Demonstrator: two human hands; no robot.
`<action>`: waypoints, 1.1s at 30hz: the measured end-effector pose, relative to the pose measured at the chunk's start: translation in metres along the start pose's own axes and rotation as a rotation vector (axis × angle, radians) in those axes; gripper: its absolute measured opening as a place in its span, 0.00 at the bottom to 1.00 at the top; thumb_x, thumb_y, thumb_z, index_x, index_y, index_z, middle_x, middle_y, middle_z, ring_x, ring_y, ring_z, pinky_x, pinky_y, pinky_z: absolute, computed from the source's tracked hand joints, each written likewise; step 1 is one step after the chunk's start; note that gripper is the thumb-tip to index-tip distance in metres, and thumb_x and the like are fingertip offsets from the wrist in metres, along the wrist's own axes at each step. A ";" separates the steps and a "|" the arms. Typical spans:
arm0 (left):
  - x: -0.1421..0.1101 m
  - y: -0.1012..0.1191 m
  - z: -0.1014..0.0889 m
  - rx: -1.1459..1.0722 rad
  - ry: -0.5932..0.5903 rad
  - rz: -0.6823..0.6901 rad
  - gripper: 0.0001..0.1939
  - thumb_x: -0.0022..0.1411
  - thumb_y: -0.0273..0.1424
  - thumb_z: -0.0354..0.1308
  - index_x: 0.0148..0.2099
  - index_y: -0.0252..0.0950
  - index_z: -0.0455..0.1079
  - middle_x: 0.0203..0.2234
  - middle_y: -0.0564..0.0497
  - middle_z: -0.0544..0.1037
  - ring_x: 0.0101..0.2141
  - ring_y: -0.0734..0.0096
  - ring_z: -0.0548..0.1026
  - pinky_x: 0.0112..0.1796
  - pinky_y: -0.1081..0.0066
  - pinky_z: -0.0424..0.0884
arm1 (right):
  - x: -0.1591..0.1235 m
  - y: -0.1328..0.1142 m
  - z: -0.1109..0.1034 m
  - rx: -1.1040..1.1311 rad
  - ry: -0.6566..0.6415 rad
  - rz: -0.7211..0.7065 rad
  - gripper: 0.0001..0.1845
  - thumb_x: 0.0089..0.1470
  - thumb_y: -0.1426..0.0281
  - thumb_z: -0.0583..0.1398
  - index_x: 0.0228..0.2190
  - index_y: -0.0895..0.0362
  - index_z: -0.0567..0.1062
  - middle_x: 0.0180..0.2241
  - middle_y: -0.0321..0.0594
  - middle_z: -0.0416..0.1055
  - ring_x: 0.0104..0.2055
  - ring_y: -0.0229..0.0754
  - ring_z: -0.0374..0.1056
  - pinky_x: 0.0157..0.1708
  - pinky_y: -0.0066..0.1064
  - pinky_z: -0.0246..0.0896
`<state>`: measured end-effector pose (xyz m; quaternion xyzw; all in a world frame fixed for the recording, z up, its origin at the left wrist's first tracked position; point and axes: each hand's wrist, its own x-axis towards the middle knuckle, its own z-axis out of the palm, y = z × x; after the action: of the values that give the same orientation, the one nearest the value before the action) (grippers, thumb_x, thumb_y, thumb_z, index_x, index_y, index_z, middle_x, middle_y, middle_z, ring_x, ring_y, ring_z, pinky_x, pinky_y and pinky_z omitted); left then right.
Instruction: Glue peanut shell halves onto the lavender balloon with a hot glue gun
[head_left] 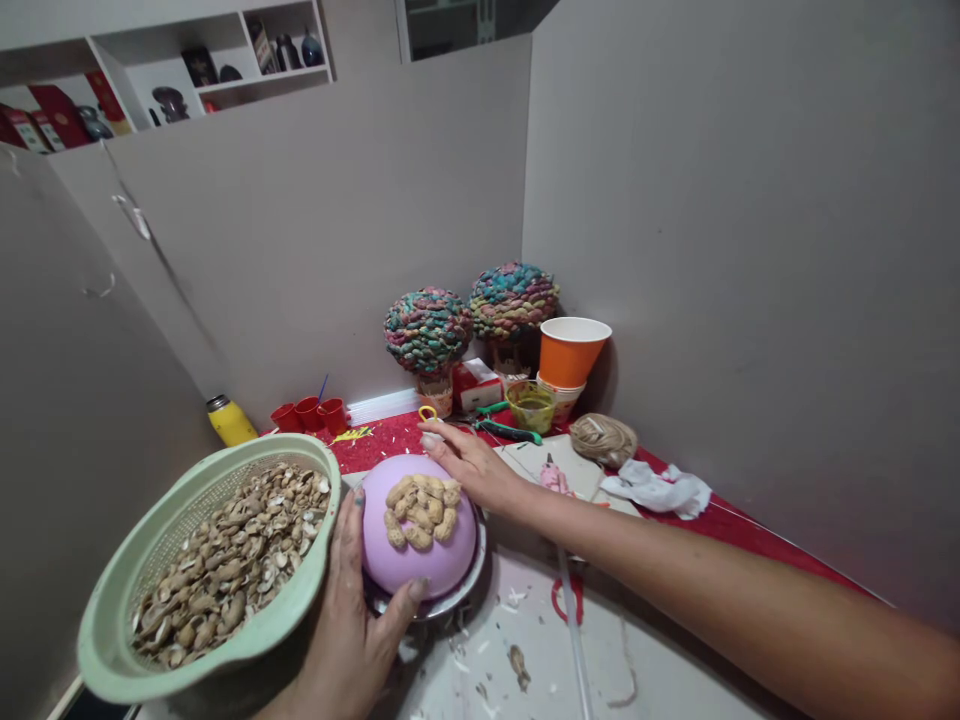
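Note:
A purple balloon [379, 535] rests in a round metal bowl [478, 568]. Peanuts in their shells [424, 505] sit in a cluster on its top. My left hand [356, 590] holds the balloon at its left and near side, fingers along the left edge and thumb in front. Across the balloon's far right edge reaches my right hand [476, 468], its fingers stretched out flat with nothing visible in them. Close to the left hand stands a pale green colander [326, 475] full of broken peanut shells [225, 570].
Behind are two colourful ball-topped ornaments [427, 330], red cups [307, 412], green-handled pliers [510, 432], an orange paper cup [571, 352] and twine [604, 440]. A pink glue gun [555, 476], red-handled scissors [568, 600] and a clear stick [576, 650] lie to the right. Grey partitions [360, 230] enclose the table.

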<state>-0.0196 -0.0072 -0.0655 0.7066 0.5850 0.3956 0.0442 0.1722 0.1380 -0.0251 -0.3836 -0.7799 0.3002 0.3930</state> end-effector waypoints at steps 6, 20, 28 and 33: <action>0.002 0.002 0.002 -0.048 0.016 -0.098 0.38 0.66 0.38 0.53 0.71 0.39 0.38 0.69 0.38 0.48 0.68 0.51 0.47 0.63 0.45 0.48 | 0.002 0.001 0.000 0.003 0.008 -0.009 0.28 0.61 0.53 0.49 0.51 0.59 0.72 0.46 0.50 0.75 0.49 0.55 0.70 0.50 0.46 0.61; -0.003 0.000 0.005 -0.030 0.043 -0.034 0.38 0.65 0.37 0.55 0.71 0.44 0.39 0.68 0.39 0.51 0.67 0.49 0.50 0.63 0.42 0.48 | -0.006 0.008 0.001 0.065 0.015 0.020 0.24 0.62 0.54 0.51 0.48 0.56 0.76 0.48 0.46 0.76 0.50 0.52 0.71 0.52 0.45 0.63; -0.004 0.000 0.003 0.002 0.007 -0.030 0.39 0.65 0.39 0.54 0.71 0.47 0.37 0.69 0.40 0.50 0.67 0.48 0.50 0.61 0.39 0.52 | -0.012 -0.002 -0.012 0.037 0.095 -0.110 0.20 0.62 0.58 0.55 0.49 0.56 0.75 0.41 0.45 0.78 0.42 0.50 0.74 0.43 0.42 0.68; -0.005 0.001 0.005 -0.003 0.006 -0.019 0.39 0.65 0.38 0.54 0.71 0.46 0.37 0.69 0.39 0.51 0.67 0.48 0.51 0.60 0.41 0.54 | -0.024 -0.043 -0.038 0.040 0.122 -0.443 0.11 0.62 0.65 0.57 0.43 0.53 0.77 0.43 0.43 0.77 0.48 0.47 0.71 0.50 0.40 0.65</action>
<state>-0.0160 -0.0097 -0.0710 0.6998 0.5911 0.3983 0.0472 0.1984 0.1022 0.0184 -0.2126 -0.8140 0.1981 0.5031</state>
